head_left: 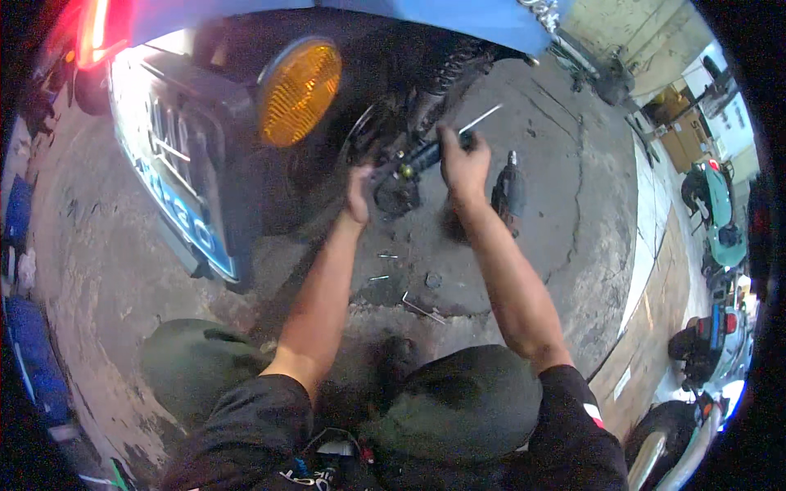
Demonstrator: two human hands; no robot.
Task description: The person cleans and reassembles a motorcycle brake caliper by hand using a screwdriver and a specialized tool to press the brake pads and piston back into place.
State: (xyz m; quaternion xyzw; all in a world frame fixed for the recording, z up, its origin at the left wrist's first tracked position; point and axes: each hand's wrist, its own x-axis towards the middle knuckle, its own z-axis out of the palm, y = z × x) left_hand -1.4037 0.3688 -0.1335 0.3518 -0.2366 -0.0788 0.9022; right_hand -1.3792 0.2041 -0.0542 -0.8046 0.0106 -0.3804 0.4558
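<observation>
A dark cylindrical part [423,159] with a brass-coloured fitting is held between my two hands, beside the underside of a blue scooter [368,15]. My left hand [358,195] is closed around its lower-left end, with the fingers blurred and partly hidden. At the upper-right end, my right hand [465,168] is closed on the part. A thin shiny metal rod [481,119] sticks out past the right fingers; whether it is a tool or belongs to the part, I cannot tell. A coil-spring shock absorber [446,75] shows just above my hands.
A dark power tool [512,192] lies right of my hands. Nearer me on the concrete are an L-shaped hex key [423,308], small bolts [388,256] and a round ring [433,280]. The scooter's licence plate [187,221] and orange indicator [301,92] jut out at left. Other scooters [719,217] stand far right.
</observation>
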